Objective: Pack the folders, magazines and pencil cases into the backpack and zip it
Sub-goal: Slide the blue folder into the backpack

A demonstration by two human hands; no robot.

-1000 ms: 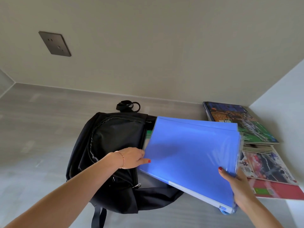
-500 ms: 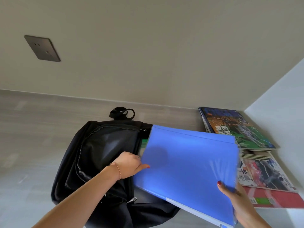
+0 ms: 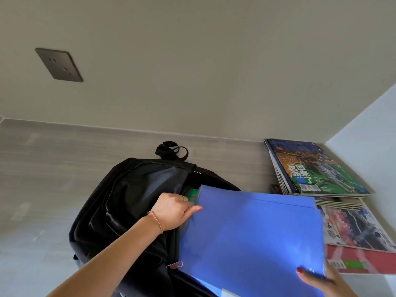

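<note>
Since a second ago we see the blue folder [image 3: 252, 239] pushed farther toward the black backpack [image 3: 132, 200], its far left corner now at the mouth of the open main compartment, and the left hand [image 3: 171, 211] shifted deeper along the flap.

Our left hand grips the edge of the backpack's opening, fingers curled over the fabric and mostly hidden behind it; only the thumb, with a red nail, points out toward the folder's edge. A thin bracelet [image 3: 155, 220] circles that wrist. Our right hand [image 3: 317, 279] clasps the folder's near right corner, thumb on top; the rest of that hand is cut off by the lower border, so we cannot tell how the fingers lie underneath.

The folder covers much of the backpack's right side and hides what is inside, apart from a sliver of something green [image 3: 192, 195] just within the opening, too little to identify. A zipper pull [image 3: 176, 265] shows at the folder's lower left edge. The backpack's carry loop [image 3: 171, 150] lies on the surface [image 3: 53, 179] beyond it.

Right of the backpack, a stack of magazines [image 3: 317, 168] rests on the surface, with more magazines [image 3: 355, 230] nearer us partly hidden under the folder's right edge. A small dark item [image 3: 275, 188] beside the stack is too obscured to name.
</note>
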